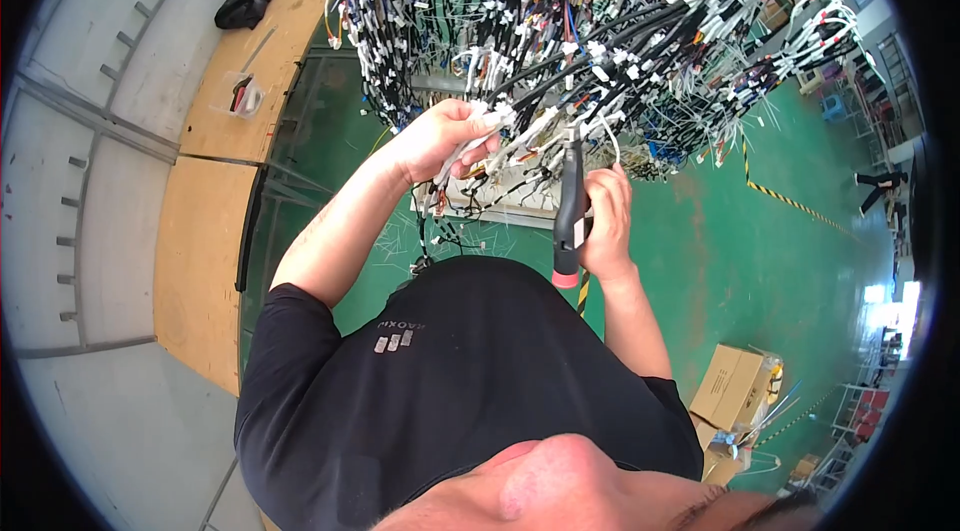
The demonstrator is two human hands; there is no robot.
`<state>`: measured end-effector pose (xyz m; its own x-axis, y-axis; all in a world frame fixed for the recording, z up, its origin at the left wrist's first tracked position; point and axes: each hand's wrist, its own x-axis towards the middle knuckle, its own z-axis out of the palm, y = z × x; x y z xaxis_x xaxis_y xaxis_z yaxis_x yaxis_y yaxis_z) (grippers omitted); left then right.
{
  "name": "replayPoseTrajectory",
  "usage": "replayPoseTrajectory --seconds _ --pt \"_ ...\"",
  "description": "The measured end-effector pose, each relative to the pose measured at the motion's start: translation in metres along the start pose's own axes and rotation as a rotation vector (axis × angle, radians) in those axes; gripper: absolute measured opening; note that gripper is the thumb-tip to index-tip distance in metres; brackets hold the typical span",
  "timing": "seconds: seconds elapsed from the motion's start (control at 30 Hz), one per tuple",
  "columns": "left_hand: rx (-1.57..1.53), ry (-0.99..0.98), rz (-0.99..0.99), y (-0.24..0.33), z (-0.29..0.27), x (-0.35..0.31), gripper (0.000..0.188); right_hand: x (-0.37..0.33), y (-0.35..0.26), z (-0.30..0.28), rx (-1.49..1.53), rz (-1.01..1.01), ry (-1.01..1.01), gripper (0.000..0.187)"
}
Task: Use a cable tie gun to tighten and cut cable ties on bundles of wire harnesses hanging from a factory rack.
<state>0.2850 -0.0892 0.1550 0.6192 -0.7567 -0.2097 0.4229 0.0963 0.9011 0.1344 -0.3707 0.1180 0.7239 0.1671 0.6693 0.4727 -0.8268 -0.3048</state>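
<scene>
Many wire harnesses, with black and white cables ending in small white connectors, hang in a dense mass in front of me. My left hand is closed around a white bundle of wires at the near edge of this mass. In my right hand is a black cable tie gun with a red knob at its rear end. Its nose points away from me, up against the harnesses and just right of my left hand. A thin white strip curves beside my right fingers.
A wooden-topped bench runs along the left, carrying a clear plastic box of small tools and a black item. Cut tie tails litter the green floor. Cardboard boxes stand at lower right. A person is far right.
</scene>
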Motion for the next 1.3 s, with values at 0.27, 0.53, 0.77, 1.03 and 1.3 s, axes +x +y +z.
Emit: replayPoseTrajectory --seconds 0.27,0.53,0.77,1.03,1.3 --pt "0.043 -0.026 0.006 0.003 -0.002 0.007 0.032 -0.031 0.079 0.025 1.018 0.649 0.522 0.064" --pt "0.028 -0.045 -0.005 0.004 -0.009 0.015 0.030 -0.005 0.180 0.026 1.118 0.649 0.381 0.082" --pt "-0.020 -0.156 -0.029 -0.011 -0.020 0.027 0.024 0.059 0.238 0.028 1.538 0.722 0.267 0.057" --pt "0.960 0.248 0.075 -0.034 -0.014 0.050 0.039 0.078 0.179 0.044 1.863 0.676 0.047 0.062" --pt "1.155 0.109 0.707 -0.035 0.023 0.049 0.038 0.077 0.123 0.063 1.743 0.813 0.341 0.046"
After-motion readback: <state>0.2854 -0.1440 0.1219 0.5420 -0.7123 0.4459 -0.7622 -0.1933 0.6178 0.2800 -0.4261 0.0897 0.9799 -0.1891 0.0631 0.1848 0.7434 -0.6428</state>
